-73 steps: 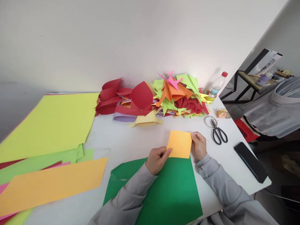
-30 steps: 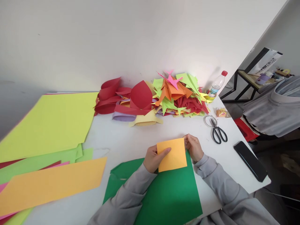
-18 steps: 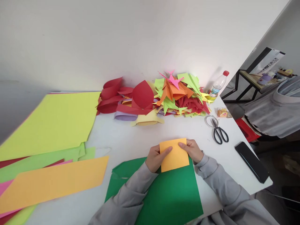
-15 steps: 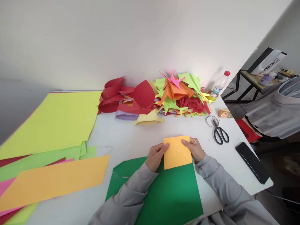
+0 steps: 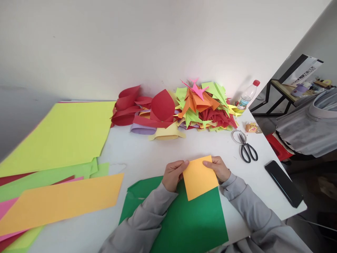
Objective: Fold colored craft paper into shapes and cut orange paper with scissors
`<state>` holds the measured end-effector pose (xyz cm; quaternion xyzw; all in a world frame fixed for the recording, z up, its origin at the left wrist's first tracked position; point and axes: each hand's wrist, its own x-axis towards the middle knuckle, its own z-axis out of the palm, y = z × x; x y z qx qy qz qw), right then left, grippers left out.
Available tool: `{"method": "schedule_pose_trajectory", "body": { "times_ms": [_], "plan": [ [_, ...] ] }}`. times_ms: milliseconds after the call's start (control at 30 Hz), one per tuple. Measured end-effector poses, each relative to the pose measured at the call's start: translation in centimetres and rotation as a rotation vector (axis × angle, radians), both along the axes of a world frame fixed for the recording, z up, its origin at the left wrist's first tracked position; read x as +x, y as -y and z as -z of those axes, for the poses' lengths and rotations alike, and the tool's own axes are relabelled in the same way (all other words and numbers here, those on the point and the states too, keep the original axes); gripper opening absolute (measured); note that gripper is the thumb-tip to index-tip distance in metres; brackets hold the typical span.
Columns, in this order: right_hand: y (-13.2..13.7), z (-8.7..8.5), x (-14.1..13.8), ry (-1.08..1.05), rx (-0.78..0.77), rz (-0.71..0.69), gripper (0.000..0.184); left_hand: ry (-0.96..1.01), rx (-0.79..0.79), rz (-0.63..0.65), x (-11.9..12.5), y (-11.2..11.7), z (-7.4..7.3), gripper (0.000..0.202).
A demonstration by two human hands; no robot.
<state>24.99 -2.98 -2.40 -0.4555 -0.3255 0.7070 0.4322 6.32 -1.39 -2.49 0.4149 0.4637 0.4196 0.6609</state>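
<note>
An orange-yellow sheet of paper, roughly square, is held up between both hands over a large green sheet. My left hand pinches its upper left corner, thumb on the near face. My right hand grips the upper right corner, thumb also in front and fingers behind. The square leans slightly, its lower left corner hanging lowest. The green sheet lies on the white table under my forearms, its far left corner creased.
Folded and curled paper shapes pile against the wall. Coloured sheets and an orange strip lie left. On the right are scissors, a wrapped snack, a plastic bottle and a black phone near the table edge.
The orange-yellow paper has turned slightly counterclockwise, and its lower edge hangs lower. My left hand has shifted a little left; both hands keep hold of the paper.
</note>
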Motion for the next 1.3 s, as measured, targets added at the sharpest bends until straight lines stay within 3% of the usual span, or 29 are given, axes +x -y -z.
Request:
{"method": "schedule_pose_trajectory", "body": {
  "times_ms": [200, 467, 733, 1300],
  "plan": [
    [0.03, 0.11, 0.06, -0.012, -0.008, 0.005, 0.041, 0.022, -0.003, 0.006, -0.04, -0.16, 0.6, 0.063],
    [0.01, 0.0, -0.03, -0.021, -0.013, 0.0, 0.042, 0.027, 0.01, 0.032, -0.04, -0.25, -0.22, 0.064],
    [-0.09, 0.17, 0.22, -0.036, -0.001, 0.05, 0.041, -0.006, 0.029, 0.089, 0.13, -0.01, 0.05, 0.056],
    [-0.17, 0.81, 0.22, -0.018, 0.057, 0.086, 0.037, -0.063, 0.069, -0.012, 0.11, 0.12, 0.13, 0.053]
  ]
}}
